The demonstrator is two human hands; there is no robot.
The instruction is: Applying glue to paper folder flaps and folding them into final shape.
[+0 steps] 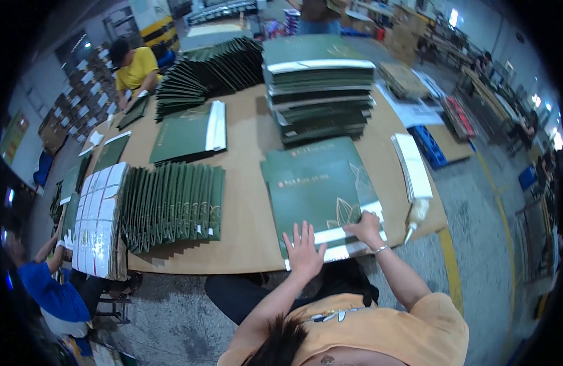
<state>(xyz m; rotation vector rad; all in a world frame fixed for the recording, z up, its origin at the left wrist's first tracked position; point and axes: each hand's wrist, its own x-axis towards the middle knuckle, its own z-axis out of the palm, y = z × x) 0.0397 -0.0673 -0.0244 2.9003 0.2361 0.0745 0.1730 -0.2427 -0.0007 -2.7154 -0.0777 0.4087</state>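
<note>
Flat green paper bags point(315, 189) with gold leaf patterns and a white strip along the near edge lie overlapped in front of me. My left hand point(303, 251) rests flat on the near left corner, fingers spread, holding nothing. At the near right corner, my right hand point(367, 229) has its fingers curled on the top bag's edge, its thumb pointing left along the white strip point(330, 236). What lies under the right fingers is hidden. Close to that hand, a white squeeze bottle point(418, 212) with a pointed nozzle lies beside a stack of white paper strips point(411, 160).
A tall stack of green bags point(321, 79) stands behind. Folded bags point(174, 204) stand in a row at left beside a white wrapped bundle point(98, 219). More bags point(214, 70) fan out at the back. People in yellow point(138, 70) and blue point(52, 290) sit at the table's left side.
</note>
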